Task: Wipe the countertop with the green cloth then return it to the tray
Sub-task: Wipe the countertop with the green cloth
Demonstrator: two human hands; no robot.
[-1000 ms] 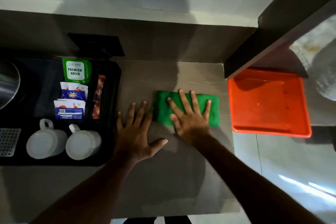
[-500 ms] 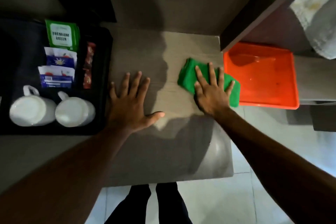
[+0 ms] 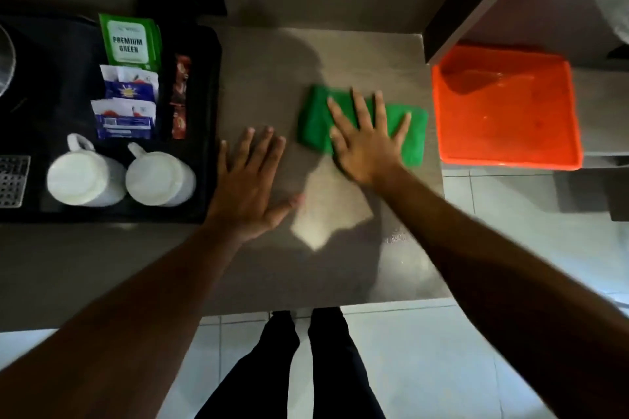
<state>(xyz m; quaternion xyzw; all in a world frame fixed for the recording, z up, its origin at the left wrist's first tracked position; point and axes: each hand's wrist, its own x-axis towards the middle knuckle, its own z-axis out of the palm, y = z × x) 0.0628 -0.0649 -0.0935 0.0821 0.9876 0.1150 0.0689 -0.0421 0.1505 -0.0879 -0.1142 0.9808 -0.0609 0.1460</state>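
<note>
Currently the right hand (image 3: 366,146) lies flat, fingers spread, pressing the cloth (image 3: 318,119) onto the countertop (image 3: 265,61). Cloth lies just left of the orange tray (image 3: 565,112), apart from it. Left hand (image 3: 248,187) rests flat on the countertop, fingers spread, beside the black tray (image 3: 207,95), holding nothing.

A single wide-angle view from the person's head looks almost straight down, close over the grey-brown countertop (image 3: 357,54), which fills the middle. Both forearms reach in from the bottom corners, the person's dark-trousered legs (image 3: 299,367) stand at the lower edge, and the frame's edges curve slightly
</note>
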